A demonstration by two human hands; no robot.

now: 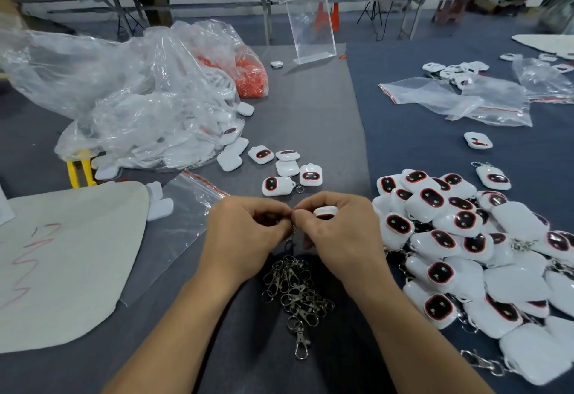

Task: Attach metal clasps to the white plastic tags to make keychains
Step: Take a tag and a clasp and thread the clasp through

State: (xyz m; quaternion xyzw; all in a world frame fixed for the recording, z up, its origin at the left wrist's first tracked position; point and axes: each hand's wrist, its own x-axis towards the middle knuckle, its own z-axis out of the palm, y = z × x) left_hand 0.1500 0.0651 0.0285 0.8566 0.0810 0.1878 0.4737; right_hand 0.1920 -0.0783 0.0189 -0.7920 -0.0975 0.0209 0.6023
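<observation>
Both hands meet fingertip to fingertip over the tabletop (313, 105). The right hand (340, 233) curls round a white tag (325, 210), and the left hand (247, 233), fingers curled, pinches a mostly hidden metal clasp (293, 233) beside it. Loose clasps (295, 289) lie between the wrists, with finished keychains (466, 238) heaped to the right.

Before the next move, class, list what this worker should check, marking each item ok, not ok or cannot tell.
1. Right hand grips a white tag: ok.
2. Left hand pinches a clasp, mostly hidden: ok.
3. Clasp ring through the tag's loop: cannot tell, fingers cover it.
4. Spare clasps piled near the wrists: ok.
5. Loose tags waiting beyond the hands: ok.
</observation>
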